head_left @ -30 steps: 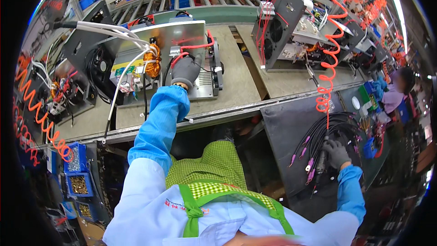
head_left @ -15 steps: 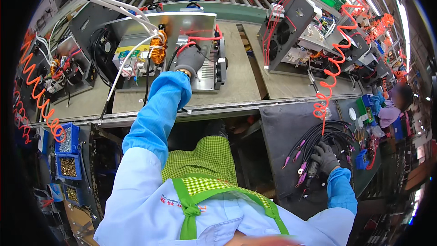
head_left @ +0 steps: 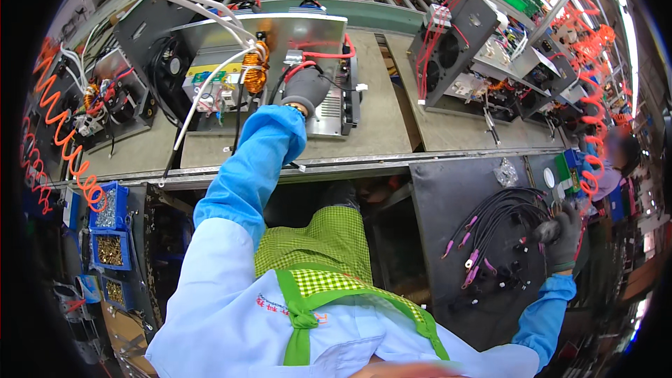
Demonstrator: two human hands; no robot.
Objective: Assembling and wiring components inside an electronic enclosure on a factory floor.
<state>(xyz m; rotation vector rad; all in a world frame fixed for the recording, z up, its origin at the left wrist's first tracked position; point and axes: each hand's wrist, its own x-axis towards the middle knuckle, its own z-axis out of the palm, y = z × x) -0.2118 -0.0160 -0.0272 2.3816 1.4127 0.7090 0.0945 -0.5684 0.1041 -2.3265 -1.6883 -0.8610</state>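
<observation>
Metal unit [head_left: 311,36] stood on the bench [head_left: 385,115] beyond the left hand [head_left: 308,89] and well apart from the right, up and to its left. Nearer the right hand [head_left: 563,238], just left of it, black cables [head_left: 498,215] curved across a dark board [head_left: 441,192], their purple ends toward the person. Right fingers were curled around a dark tool [head_left: 547,232], its long axis too foreshortened to tell. Left fingers, beside a red cable [head_left: 299,68], were largely hidden; their spread or grip could not be told.
</observation>
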